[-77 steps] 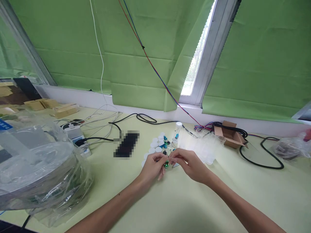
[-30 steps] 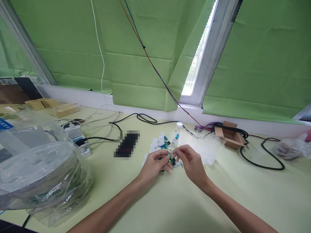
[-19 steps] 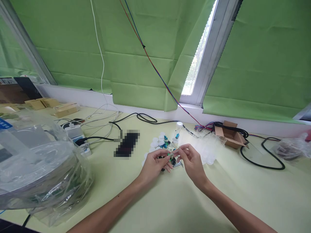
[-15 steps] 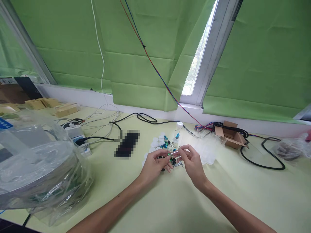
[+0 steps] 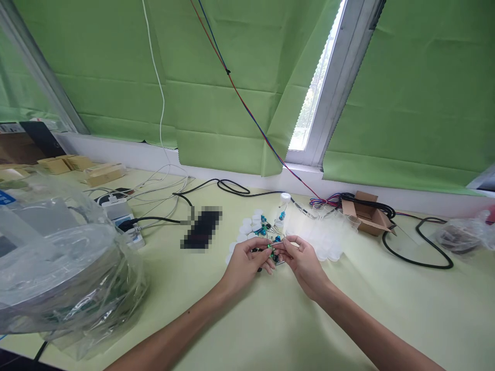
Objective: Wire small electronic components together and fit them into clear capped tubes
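My left hand [image 5: 245, 260] is closed in a pinch on a small green part [image 5: 270, 251] with thin metal leads. Facing it, my right hand [image 5: 303, 265] pinches the thin silvery leads between thumb and forefinger, and the fingertips of both hands nearly meet. Just beyond them lie several small teal parts with leads [image 5: 263, 225]. Dark small pieces are partly hidden under my fingers. Round white caps [image 5: 246, 227] spread to the left of the pile. A small capped clear bottle [image 5: 285, 203] stands behind it, with a teal part inside.
Clear plastic containers [image 5: 328, 239] lie right of my hands, with an open cardboard box [image 5: 365, 219] behind. A black cable [image 5: 419, 265] loops at the right. Left are a bagged reel [image 5: 58, 263], a power strip [image 5: 118, 208] and a pixelated dark object [image 5: 203, 229].
My right hand has shifted slightly left and down, nearer my left hand, covering more of the dark pieces. My left hand keeps its grip on the green part, nearly still.
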A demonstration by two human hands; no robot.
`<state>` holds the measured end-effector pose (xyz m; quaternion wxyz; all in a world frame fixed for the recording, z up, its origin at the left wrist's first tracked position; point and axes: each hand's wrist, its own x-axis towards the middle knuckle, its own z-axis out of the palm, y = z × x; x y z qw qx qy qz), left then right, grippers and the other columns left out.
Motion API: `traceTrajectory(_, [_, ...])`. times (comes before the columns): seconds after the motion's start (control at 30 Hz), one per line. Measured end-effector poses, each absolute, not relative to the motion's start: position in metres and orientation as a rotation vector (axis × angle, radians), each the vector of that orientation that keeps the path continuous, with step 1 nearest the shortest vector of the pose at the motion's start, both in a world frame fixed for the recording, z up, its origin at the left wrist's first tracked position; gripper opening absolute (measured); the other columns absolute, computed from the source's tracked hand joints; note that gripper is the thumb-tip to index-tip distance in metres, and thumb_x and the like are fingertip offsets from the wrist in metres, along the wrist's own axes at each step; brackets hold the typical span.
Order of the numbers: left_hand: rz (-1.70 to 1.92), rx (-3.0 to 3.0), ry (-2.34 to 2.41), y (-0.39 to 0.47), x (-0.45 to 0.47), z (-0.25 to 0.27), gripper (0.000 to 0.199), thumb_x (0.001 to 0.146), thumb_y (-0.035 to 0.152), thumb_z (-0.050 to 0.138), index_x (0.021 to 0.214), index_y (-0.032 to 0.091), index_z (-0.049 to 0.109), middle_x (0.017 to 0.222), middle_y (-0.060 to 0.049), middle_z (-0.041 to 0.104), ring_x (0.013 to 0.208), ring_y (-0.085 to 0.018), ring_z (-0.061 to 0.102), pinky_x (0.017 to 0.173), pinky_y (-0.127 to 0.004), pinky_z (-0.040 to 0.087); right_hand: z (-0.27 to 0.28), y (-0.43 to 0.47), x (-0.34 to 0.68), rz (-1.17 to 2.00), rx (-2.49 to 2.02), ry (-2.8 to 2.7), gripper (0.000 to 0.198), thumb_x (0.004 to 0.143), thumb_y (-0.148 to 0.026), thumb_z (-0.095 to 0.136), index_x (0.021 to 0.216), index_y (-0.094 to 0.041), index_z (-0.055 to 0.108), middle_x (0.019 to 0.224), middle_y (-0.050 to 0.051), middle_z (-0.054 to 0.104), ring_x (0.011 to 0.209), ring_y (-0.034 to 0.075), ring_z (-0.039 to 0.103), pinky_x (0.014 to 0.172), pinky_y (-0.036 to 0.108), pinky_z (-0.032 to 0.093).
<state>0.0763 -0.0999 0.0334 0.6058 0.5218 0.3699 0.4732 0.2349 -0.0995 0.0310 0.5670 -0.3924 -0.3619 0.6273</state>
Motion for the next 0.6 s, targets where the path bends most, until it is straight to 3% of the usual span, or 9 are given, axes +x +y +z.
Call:
traceTrajectory(0.3, [1.086,1.155,0.836,-0.102,0.077,0.042,0.037,0.071,0.039,0.078,0.097,0.014,0.071,0.078,-0.005,0.069,0.062,-0.016,0.064,0.06,-0.03,0.054,0.027,-0.097,0.237,1.674,-0.838,-0.645,0.028,0.063,-0.03,0.087,0.075,-0.016,0.066,0.082,0.006,0.072,0.073,0.015,0.065,0.076,0.029,0.053])
traceTrajectory(0.6, [1.08,1.139,0.802,-0.103,0.075,0.044,0.037,0.073,0.036,0.077,0.102,0.014,0.07,0.079,-0.006,0.069,0.061,-0.014,0.061,0.062,-0.029,0.052,0.021,-0.092,0.238,1.745,-0.759,-0.647,0.008,0.077,-0.021,0.074,0.078,-0.016,0.07,0.081,0.005,0.065,0.074,0.014,0.063,0.074,0.024,0.056])
